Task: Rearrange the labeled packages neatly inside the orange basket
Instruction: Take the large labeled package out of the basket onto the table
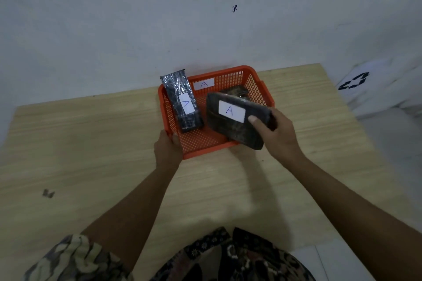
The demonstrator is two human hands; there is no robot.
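Note:
An orange mesh basket [198, 146] stands on the wooden table against the wall, with a white "A" label on its back wall. My left hand [167, 148] grips its near left corner. A long black wrapped package [182, 102] with an "A" label leans along the basket's left side, its top above the rim. My right hand [277, 137] holds a wide dark package [235, 121] labeled "A", tilted over the basket's right half and near rim. A third dark package [235, 91] lies in the back right corner, mostly hidden.
The light wooden table [91, 143] runs to a pale wall behind the basket. A small dark scrap [48, 193] lies at the table's left. A white bag with a black mark [376, 84] sits beyond the right edge.

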